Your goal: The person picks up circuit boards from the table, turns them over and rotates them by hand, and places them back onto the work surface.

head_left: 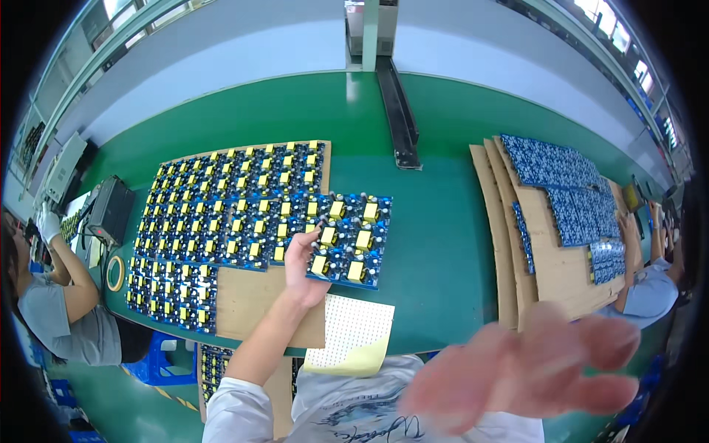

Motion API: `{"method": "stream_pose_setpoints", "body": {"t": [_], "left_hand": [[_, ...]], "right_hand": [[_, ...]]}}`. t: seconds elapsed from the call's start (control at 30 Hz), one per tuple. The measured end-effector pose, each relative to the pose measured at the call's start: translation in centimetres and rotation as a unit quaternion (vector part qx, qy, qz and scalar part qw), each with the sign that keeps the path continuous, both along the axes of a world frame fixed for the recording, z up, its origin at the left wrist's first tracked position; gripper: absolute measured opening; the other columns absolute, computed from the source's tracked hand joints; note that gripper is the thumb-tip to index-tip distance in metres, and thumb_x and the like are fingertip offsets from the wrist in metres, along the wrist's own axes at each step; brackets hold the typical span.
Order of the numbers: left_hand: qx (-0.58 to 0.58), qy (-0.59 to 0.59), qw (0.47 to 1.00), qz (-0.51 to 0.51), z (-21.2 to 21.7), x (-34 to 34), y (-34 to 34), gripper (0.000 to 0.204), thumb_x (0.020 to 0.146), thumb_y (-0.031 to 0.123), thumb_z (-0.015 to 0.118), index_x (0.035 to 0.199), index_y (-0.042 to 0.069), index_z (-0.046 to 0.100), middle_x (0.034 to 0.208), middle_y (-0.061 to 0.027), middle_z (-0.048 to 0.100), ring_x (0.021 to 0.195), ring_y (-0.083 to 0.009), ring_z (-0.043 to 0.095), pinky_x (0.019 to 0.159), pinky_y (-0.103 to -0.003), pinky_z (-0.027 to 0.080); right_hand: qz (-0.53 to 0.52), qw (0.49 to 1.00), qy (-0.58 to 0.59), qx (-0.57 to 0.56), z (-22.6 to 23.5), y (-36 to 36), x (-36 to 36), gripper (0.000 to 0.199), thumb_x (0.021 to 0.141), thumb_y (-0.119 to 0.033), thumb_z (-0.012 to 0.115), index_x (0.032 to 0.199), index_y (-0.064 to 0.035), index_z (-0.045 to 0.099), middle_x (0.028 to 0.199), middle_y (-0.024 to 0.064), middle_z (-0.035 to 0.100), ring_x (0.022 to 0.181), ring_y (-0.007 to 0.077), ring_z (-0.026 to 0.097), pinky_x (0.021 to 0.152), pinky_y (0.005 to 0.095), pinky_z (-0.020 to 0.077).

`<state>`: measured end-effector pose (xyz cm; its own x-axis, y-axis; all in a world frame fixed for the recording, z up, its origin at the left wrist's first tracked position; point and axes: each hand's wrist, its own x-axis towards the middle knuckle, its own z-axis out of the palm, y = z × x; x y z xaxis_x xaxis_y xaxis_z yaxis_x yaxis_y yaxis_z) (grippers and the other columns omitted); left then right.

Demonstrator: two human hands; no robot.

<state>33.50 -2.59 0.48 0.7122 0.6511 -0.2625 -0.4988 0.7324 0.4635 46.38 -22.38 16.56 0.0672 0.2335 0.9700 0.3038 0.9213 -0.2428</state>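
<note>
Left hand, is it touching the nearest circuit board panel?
Touching: head view shows the left hand holding the circuit board panel by its left edge.

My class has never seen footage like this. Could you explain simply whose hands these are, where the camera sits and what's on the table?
There is no machine: these are one person's bare hands. The picture comes from a wide fisheye camera worn on the head, looking down, so straight edges bend toward the rim. The left hand holds a circuit board panel with yellow blocks. The right hand is blurred, its fingers spread, with nothing visibly held. On the green table, similar panels lie in rows on cardboard; a dotted sheet lies at the near edge. Farther right, blue boards rest on more cardboard.
</note>
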Motion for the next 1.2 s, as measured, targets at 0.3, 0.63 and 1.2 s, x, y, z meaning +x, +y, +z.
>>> {"method": "stream_pose_setpoints", "body": {"t": [0.3,0.63,1.2], "left_hand": [[-0.003,0.001,1.000,-0.014,0.3,-0.1,0.2,0.043,0.081,0.026,0.042,0.115,0.000,0.049,0.107,-0.0143,0.059,0.096,-0.0275,0.058,0.087,-0.042,0.045],[-0.013,0.022,1.000,0.004,0.2,0.1,-0.1,0.040,0.080,0.024,0.042,0.112,0.001,0.051,0.104,-0.0133,0.060,0.094,-0.0263,0.059,0.087,-0.040,0.045],[-0.009,-0.020,1.000,-0.020,0.9,0.3,-0.6,0.041,0.082,0.023,0.040,0.116,0.001,0.048,0.107,-0.0144,0.058,0.096,-0.0266,0.058,0.087,-0.041,0.046]], "right_hand": [[-0.063,0.995,-0.001,0.072,1.9,-0.4,0.2,0.028,0.087,-0.015,0.040,0.110,-0.0008,0.046,0.100,0.0137,0.056,0.091,0.0230,0.055,0.080,0.0361,0.0454],[-0.083,0.991,0.002,0.105,2.7,-0.7,0.2,0.026,0.087,-0.014,0.040,0.109,-0.0019,0.047,0.099,0.0127,0.057,0.090,0.0217,0.055,0.080,0.0347,0.0459],[-0.099,0.991,-0.012,0.091,2.0,0.2,0.9,0.023,0.086,-0.011,0.041,0.106,-0.0036,0.049,0.098,0.0111,0.057,0.089,0.0194,0.056,0.080,0.0324,0.0468]]}}
